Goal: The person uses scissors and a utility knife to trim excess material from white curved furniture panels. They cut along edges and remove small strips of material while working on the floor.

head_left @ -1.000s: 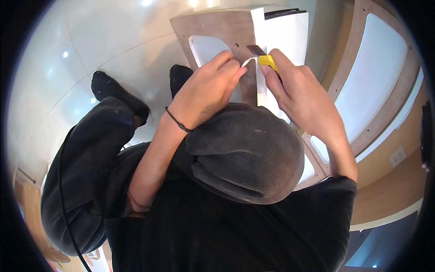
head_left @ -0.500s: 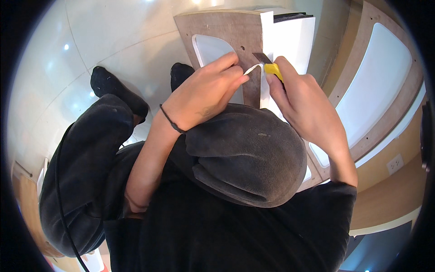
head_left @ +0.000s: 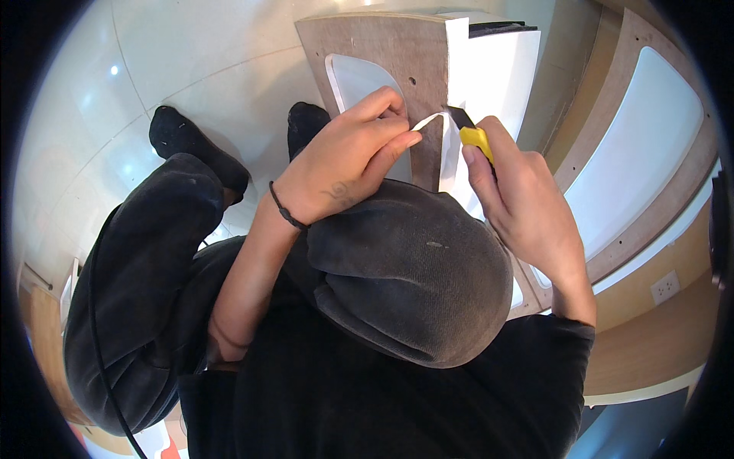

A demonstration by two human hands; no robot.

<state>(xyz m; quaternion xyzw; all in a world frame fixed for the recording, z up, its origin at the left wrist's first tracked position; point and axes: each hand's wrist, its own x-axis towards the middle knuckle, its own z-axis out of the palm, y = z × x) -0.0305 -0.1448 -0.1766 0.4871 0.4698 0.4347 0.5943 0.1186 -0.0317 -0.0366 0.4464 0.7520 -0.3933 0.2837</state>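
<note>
Between the thumb and fingers of my left hand [head_left: 348, 153] is pinched the end of a thin white strip [head_left: 430, 120]. The strip arches over to the white-faced edge of a wooden panel [head_left: 375, 38]. My right hand [head_left: 524, 195] is closed around a yellow utility knife [head_left: 475, 139]. Its dark blade points up and left, right beside the strip's bend at the panel's edge; whether it touches the strip I cannot tell. A pale inset [head_left: 359, 80] with rounded corners lies in the panel, behind my left fingers.
My bent knee [head_left: 413, 268] rises under both hands. A second wooden frame with a white inset [head_left: 642, 153] stands at the right, near a wall socket [head_left: 665, 287]. White boards [head_left: 497, 76] stand against the panel. My socked foot [head_left: 183, 141] rests on the tiled floor [head_left: 206, 38].
The knife in my right hand has moved slightly right and down, and its blade has turned more toward the strip. My left hand keeps its pinch, nearly in place.
</note>
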